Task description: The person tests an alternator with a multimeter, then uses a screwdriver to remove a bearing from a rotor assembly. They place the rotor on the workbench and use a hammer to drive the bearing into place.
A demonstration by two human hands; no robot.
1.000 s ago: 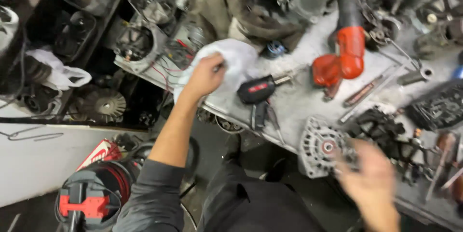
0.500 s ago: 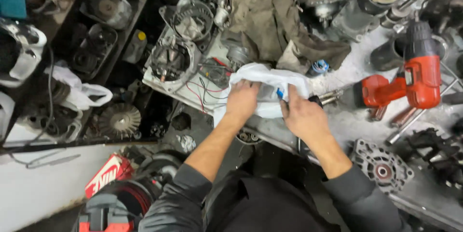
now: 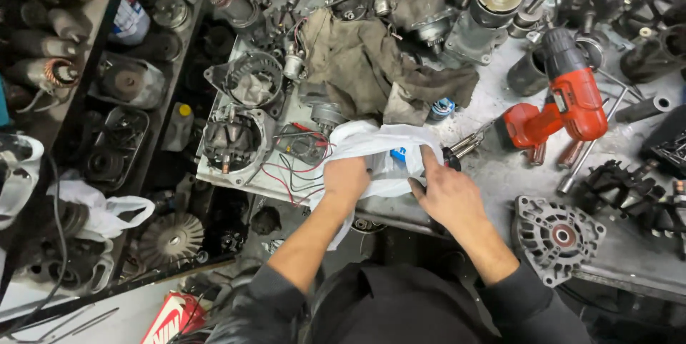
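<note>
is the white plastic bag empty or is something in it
Something is in it: a blue item shows through the white plastic bag between the left hand and right hand. What it is, cannot tell.

Head-worn view, steeply downward, close over cluttered workbench (image 3: pixel 500 172)

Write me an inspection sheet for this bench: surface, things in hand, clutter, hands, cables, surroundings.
Surface: grey metal bench, stained and crowded.
Things in hand: white plastic bag at the bench's front edge, something blue showing inside.
Clutter: red drill lying right of the bag; brown rag behind it; alternator housing at the front right; alternator to the left; other motor parts all around.
Hands: left hand grips the bag's left side; right hand presses on its right side, fingers in the folds.
Cables: red and black wires loose beside the left hand.
Surroundings: dark shelves of motor parts on the left; another white bag there.
</note>
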